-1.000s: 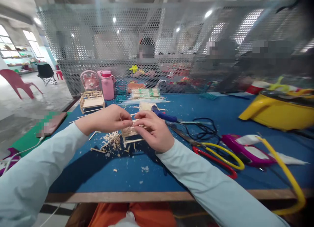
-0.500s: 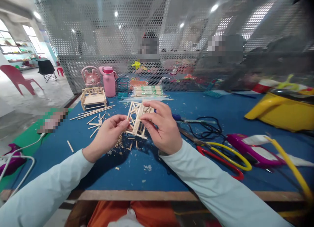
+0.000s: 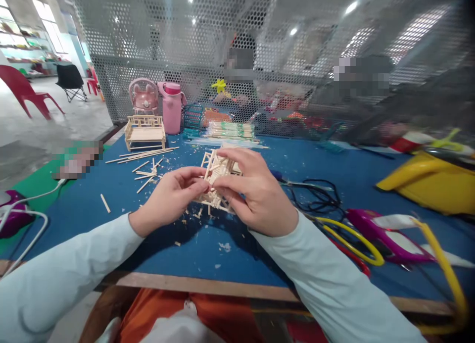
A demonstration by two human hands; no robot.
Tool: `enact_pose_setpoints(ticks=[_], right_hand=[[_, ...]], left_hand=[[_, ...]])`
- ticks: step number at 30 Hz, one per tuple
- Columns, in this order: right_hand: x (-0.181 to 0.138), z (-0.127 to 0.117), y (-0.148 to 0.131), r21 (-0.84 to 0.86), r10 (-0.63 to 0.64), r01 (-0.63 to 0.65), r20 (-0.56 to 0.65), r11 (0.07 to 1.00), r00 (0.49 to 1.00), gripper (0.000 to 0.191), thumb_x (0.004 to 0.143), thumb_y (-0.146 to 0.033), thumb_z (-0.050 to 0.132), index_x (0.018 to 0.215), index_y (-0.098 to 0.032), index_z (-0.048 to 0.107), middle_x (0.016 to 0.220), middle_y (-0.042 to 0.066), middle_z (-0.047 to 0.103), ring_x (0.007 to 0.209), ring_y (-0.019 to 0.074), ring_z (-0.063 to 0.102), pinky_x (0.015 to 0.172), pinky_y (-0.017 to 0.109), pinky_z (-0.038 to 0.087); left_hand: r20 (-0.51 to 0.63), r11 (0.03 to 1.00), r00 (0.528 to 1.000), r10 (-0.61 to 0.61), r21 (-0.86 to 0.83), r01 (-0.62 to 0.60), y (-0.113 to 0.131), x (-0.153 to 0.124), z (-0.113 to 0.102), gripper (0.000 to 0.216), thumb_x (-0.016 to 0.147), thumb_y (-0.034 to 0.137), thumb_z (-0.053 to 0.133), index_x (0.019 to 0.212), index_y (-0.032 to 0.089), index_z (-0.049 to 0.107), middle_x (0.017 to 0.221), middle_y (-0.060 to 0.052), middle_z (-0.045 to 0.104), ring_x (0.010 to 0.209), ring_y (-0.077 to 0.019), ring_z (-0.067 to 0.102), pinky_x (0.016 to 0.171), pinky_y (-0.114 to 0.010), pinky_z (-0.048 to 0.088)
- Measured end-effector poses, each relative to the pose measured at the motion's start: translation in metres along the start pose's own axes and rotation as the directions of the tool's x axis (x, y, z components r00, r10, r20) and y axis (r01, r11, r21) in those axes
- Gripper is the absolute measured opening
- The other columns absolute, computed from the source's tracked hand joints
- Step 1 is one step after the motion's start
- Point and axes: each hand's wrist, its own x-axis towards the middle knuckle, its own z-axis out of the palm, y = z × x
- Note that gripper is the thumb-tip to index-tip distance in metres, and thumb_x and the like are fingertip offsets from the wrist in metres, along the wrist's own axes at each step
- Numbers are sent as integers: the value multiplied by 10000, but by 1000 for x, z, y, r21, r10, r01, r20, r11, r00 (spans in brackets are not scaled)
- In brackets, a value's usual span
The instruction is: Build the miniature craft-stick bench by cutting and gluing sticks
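A small frame built of thin wooden sticks [image 3: 217, 172] is held tilted above the blue table [image 3: 156, 234]. My right hand [image 3: 256, 192] wraps around its right side, fingers closed on it. My left hand [image 3: 172, 199] pinches its left edge with fingertips pressed together. Wood chips and short stick offcuts [image 3: 185, 217] lie on the table just below both hands.
Loose sticks [image 3: 143, 157] and a finished stick bench [image 3: 145, 131] lie at the back left, beside a pink bottle [image 3: 172, 108]. Scissors with yellow and red handles [image 3: 352, 239], a black cable [image 3: 315, 194], a purple tool [image 3: 374, 229] and a yellow tub [image 3: 426, 182] lie right. Mesh screen [image 3: 260, 51] behind; people beyond it.
The stick frame was lifted off the table and turned over between both hands. My hands have closed in around it, and the view has shifted slightly left and down.
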Motion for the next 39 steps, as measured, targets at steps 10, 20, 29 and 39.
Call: enact_pose_setpoints(ticks=[10,20,29,39], right_hand=[[1,1,-1,-26,2,-1,39,1000,999,193,804,-127,505,822,-176,691,1246,144,540,1174,285,476,981,498,382],[-12,-9,4,290,298,-220,-258,931,919,286,779,-127,491,1043,-215,560,1096,93,592,1032,242,567,898,427,456],[-12,-3,11,186,329,-304,-125,935,936,142,842,-249,529,894,-150,616,823,59,608,715,153,553,617,281,454],[-6,28,17,497,609,-449,-222,743,761,168,877,-336,488,896,-190,570,687,2,602,526,125,545,523,262,465]], left_hand=[[44,1000,999,-13,14,13,-3,1,-2,361,602,221,780,904,133,605,671,17,666,620,-90,600,635,-224,469],[4,985,994,-106,136,104,-2,-3,2,345,611,230,774,891,137,592,639,30,638,573,-80,575,566,-202,440],[18,972,991,-135,197,129,1,-6,4,358,603,251,780,890,138,598,632,37,626,519,-62,528,486,-179,376],[61,979,995,-76,195,63,16,13,6,352,607,214,766,891,130,577,618,35,630,558,-83,585,560,-206,447]])
